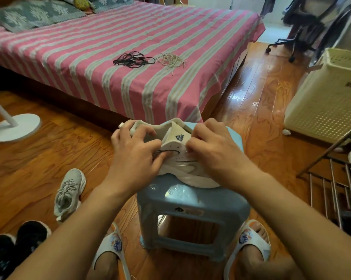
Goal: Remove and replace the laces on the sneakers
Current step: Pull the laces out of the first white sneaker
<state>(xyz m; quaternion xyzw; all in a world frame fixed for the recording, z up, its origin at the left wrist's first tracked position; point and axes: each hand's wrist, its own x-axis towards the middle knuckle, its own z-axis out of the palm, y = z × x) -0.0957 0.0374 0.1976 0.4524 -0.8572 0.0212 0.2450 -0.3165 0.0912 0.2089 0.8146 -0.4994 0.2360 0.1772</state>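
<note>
While white sneaker point(180, 158) sits on blue stool point(190, 201), left hand point(134, 156) pinches dark lace point(162, 152); right hand point(213, 152) fingers curled at eyelets, hold unclear. Wood floor point(49, 158); striped bed point(110, 57) behind.

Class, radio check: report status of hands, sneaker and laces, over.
Left hand pinching dark lace at the eyelets. Right hand gripping white sneaker on blue stool. Spare black laces and beige laces on bed. Nothing in the way.
</note>
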